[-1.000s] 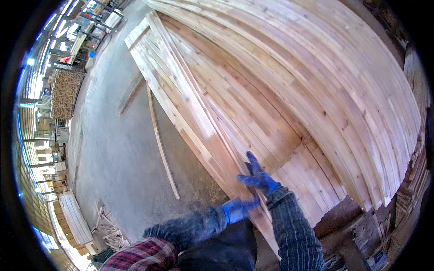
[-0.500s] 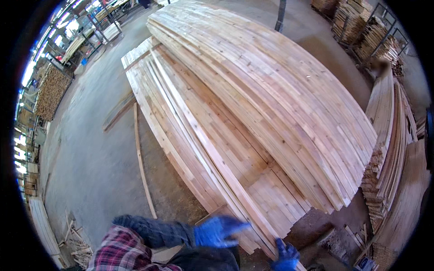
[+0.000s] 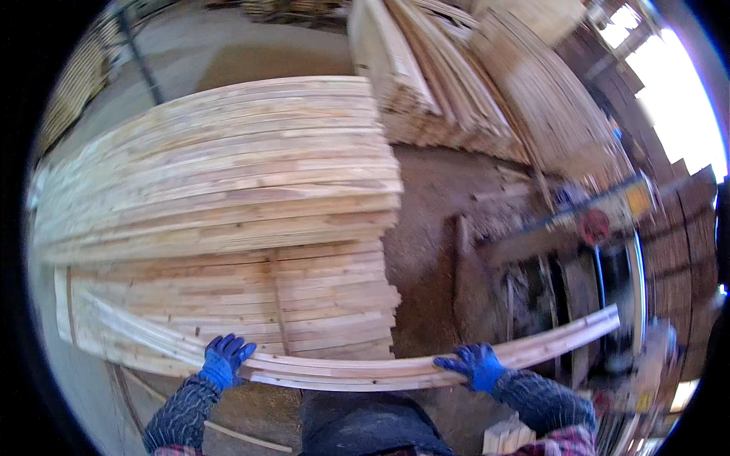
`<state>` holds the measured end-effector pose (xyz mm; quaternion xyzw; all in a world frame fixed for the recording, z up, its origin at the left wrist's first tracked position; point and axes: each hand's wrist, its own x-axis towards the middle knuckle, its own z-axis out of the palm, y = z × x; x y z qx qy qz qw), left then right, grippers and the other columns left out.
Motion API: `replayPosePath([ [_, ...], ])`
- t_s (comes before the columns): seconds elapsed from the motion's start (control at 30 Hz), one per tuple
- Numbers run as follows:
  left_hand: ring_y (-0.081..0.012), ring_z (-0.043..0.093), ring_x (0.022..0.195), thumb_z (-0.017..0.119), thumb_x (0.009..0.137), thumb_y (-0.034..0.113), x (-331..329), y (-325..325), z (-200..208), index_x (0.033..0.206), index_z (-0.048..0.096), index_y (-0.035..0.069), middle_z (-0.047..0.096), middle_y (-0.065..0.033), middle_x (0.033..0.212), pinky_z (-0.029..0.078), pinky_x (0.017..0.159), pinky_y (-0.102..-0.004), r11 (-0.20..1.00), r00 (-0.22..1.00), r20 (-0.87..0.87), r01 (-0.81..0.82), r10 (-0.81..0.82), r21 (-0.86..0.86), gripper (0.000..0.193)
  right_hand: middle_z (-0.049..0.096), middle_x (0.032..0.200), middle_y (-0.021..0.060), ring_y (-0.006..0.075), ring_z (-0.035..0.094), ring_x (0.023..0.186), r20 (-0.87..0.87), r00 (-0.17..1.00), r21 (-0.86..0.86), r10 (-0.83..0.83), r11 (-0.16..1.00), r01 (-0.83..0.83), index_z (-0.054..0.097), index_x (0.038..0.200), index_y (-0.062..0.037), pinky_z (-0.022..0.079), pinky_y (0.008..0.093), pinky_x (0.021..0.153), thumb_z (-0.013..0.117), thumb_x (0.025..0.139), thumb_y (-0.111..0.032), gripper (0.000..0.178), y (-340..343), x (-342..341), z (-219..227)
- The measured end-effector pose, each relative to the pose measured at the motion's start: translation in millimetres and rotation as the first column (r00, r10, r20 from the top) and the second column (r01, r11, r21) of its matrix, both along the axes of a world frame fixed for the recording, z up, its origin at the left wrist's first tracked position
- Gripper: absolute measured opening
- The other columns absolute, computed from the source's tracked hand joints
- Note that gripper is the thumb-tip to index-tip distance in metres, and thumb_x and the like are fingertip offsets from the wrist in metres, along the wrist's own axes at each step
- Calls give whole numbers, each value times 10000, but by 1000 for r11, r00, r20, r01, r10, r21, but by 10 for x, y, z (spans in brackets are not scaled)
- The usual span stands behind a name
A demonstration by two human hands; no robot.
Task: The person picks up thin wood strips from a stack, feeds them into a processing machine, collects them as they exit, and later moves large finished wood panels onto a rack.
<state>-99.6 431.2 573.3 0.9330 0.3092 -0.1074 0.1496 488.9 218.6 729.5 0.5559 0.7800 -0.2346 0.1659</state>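
Note:
Long, pale wooden strips (image 3: 342, 368), several side by side, run across in front of my body, looking bowed in this view. My left hand (image 3: 222, 360), in a blue glove, is closed over them left of centre. My right hand (image 3: 473, 366), gloved alike, is closed around them farther right, and their ends stick out beyond it toward a machine. The undersides of both grips are hidden. Just beyond the strips lies a low layer of boards (image 3: 334, 296) with a thin crosswise stick (image 3: 277, 296) on top. Behind it rises a higher stack of boards (image 3: 251, 167).
At the right stands a machine (image 3: 627, 201) with a red handwheel (image 3: 594, 226). Stacked long timber (image 3: 426, 114) fills the far right. A dark post (image 3: 138, 57) stands at the far left. Short wood pieces (image 3: 508, 435) lie near my right forearm, and loose sticks (image 3: 251, 437) on the floor.
My view has swung right, toward the machine. The strips have come crosswise before me; my left hand, then blurred above the boards, now grips them, and my right hand still holds them.

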Motion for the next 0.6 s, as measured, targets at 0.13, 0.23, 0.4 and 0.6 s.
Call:
replayPosePath([
  [0.13,-327,580,1071,862,533,477,112,-134,24,1282,596,192,631,-104,1161,408,955,-538,992,1000,28,-5,8,-123,845,559,1281,168,370,577,1123,21,999,92,41,995,-43,327,1530,-355,460,514,883,814,643,-282,1015,-393,247,-364],
  [0.23,-349,582,1009,861,506,468,-68,-294,-348,1238,615,151,613,-122,1077,422,903,-540,996,993,115,34,-24,-85,835,558,1273,139,344,581,1108,20,999,57,-38,998,37,346,1520,-386,470,492,885,825,595,-265,1049,-447,193,-207],
  [0.4,-369,569,1055,851,524,482,280,-601,76,1320,540,96,606,-146,1138,397,935,-544,997,979,191,78,-73,-18,938,572,1285,125,331,592,1088,-4,997,121,-79,990,79,348,1507,-431,481,496,879,773,631,-193,1002,-813,567,-77],
  [0.6,-315,530,1192,853,556,370,1277,-952,1515,1457,464,169,573,-124,1283,385,1015,-539,988,995,-9,98,-97,118,1002,547,1368,136,358,553,1218,-64,991,387,-117,913,132,396,1493,-359,426,535,1026,737,651,-203,921,-1383,1393,-163],
])
